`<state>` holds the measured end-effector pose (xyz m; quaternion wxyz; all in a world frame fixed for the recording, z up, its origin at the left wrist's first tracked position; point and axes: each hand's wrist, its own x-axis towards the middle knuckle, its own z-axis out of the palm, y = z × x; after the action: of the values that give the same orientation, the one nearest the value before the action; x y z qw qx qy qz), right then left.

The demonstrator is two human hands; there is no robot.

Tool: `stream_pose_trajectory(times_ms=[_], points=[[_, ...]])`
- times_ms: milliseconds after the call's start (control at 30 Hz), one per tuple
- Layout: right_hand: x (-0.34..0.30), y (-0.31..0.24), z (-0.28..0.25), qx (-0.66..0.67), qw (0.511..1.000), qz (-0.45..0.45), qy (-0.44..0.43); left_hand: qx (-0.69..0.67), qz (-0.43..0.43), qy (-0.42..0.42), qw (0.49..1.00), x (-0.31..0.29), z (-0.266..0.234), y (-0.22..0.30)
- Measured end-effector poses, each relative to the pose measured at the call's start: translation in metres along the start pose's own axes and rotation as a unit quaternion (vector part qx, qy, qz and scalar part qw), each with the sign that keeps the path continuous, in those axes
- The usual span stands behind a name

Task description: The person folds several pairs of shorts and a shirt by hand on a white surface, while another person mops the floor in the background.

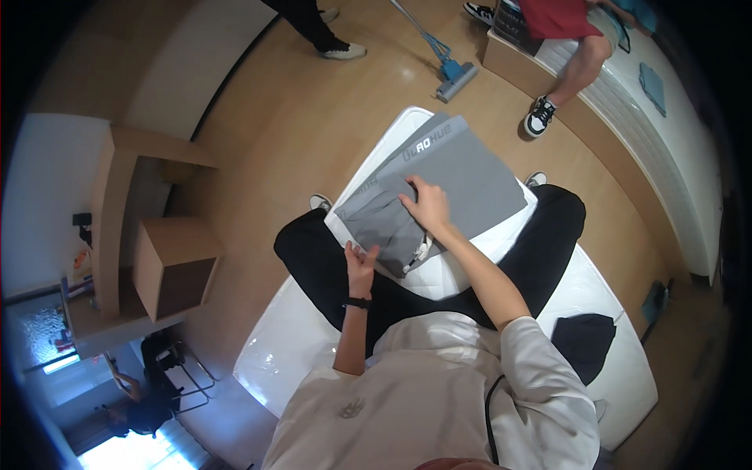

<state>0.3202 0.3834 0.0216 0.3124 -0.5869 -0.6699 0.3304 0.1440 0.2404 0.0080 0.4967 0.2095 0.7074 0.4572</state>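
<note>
Grey underpants with a lettered waistband lie spread on a white padded surface between my knees. A second grey piece with a similar band, apparently another pair of underpants, lies creased over their left side. My right hand bends over the creased cloth, thumb and forefinger closed on a fold. At the near left edge of the cloth is my left hand, fingers apart and thumb raised; its contact with the edge is unclear. Below my right wrist lies a small white object with a dark strip, its kind unclear.
A folded dark cloth lies on the plastic-covered mattress under me. Ahead, a blue-and-grey mop stands on the floor. One person sits at far right; another person's legs show ahead. Wooden furniture stands at left.
</note>
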Motion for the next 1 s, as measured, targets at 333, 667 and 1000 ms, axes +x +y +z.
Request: stream_pose_trajectory(times_ms=[333,667,1000], points=[[0.002,0.012,-0.017,0.0,0.999,-0.001,0.046,0.087,-0.057,-0.019,0.994,0.011,0.006,0.006],[-0.056,0.022,-0.051,0.002,0.985,-0.114,0.131,0.127,-0.151,-0.073,0.978,0.045,-0.005,0.004],[-0.031,0.087,-0.082,0.134,0.921,0.026,0.365,0.021,0.002,-0.035,0.999,0.008,-0.059,0.057]])
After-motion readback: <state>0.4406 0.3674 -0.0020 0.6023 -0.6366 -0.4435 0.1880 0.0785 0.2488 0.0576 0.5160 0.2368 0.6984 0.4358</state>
